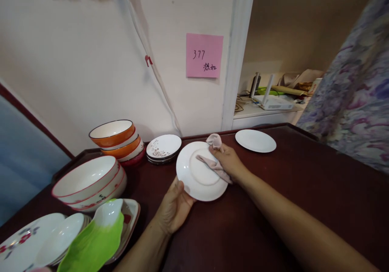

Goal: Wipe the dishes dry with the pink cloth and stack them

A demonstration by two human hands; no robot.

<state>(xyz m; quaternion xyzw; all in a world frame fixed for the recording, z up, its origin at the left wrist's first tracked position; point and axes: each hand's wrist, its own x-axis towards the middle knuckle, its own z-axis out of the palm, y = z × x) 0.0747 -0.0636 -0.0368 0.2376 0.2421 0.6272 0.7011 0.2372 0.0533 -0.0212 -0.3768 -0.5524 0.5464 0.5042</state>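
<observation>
My left hand (174, 205) grips the near rim of a white plate (194, 174), held tilted above the dark red table (304, 191) with its underside facing me. My right hand (229, 160) is closed on a pinkish cloth (212, 164) and presses it against the plate's right side. Part of the cloth sticks out above my fingers.
Another white plate (255, 140) lies flat at the back right. Small patterned plates (163, 147), orange bowls (117, 138) and red-rimmed bowls (89, 183) are stacked at the left. A green leaf-shaped dish (97, 239) and flowered plates (27, 239) sit front left. A floral curtain (352, 85) hangs right.
</observation>
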